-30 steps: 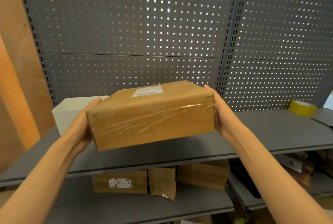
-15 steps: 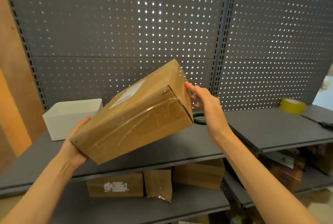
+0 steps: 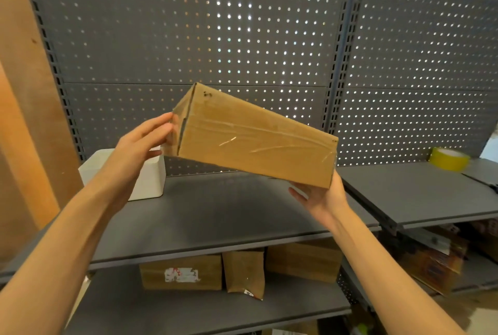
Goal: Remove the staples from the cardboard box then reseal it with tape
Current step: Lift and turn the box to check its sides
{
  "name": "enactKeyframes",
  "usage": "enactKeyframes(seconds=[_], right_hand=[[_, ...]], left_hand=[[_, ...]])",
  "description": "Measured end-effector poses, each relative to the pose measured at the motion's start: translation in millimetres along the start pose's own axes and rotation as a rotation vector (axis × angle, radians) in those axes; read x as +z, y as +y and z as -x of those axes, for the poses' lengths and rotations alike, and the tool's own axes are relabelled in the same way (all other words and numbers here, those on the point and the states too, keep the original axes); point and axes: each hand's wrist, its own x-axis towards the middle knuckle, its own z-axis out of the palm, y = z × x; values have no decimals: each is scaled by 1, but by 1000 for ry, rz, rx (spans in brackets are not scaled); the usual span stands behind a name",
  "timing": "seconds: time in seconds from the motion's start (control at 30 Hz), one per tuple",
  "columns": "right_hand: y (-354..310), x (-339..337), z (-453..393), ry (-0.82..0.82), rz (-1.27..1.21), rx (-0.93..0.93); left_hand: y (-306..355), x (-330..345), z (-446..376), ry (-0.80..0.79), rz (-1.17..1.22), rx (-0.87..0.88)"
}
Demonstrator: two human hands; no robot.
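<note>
Head view: the cardboard box [image 3: 253,143] is held in the air above the grey shelf [image 3: 215,216], tilted so its left end sits high and its right end low. The left hand [image 3: 137,143] has a wide grip, straight fingers pressed flat against the upper left end flap. The right hand [image 3: 320,194] cups the lower right corner from beneath, fingers lying under the bottom edge.

Judging by how lightly 2 hands at opposite ends carry it, the box is probably light. Its walls look stiff, with no sag along the long face. Clear tape across that face shines and likely slips under skin, so bare cardboard at the ends and corners is the safer hold. A dark mark near the box's top left corner may be a staple; I cannot tell.

A yellow tape roll [image 3: 448,159] sits on the shelf far right of the box, a white bin [image 3: 151,181] behind its left end.
</note>
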Motion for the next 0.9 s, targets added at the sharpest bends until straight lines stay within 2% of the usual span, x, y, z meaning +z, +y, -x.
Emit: enactKeyframes(seconds=[0.17,0.3,0.43,0.6,0.9], right_hand=[[5,-1,-2,35,-31,49],[-11,5,-3,28,95,2],[-35,22,-2,33,352,-104],[-48,34,-2,23,488,-150],[-28,15,-9,-20,451,-39]], left_hand=[[3,3,2,-29,-55,22],[2,5,2,-89,-2,0],[-3,2,0,16,151,-124],[-17,-1,1,69,304,-202],[-37,-3,7,-15,410,-300]])
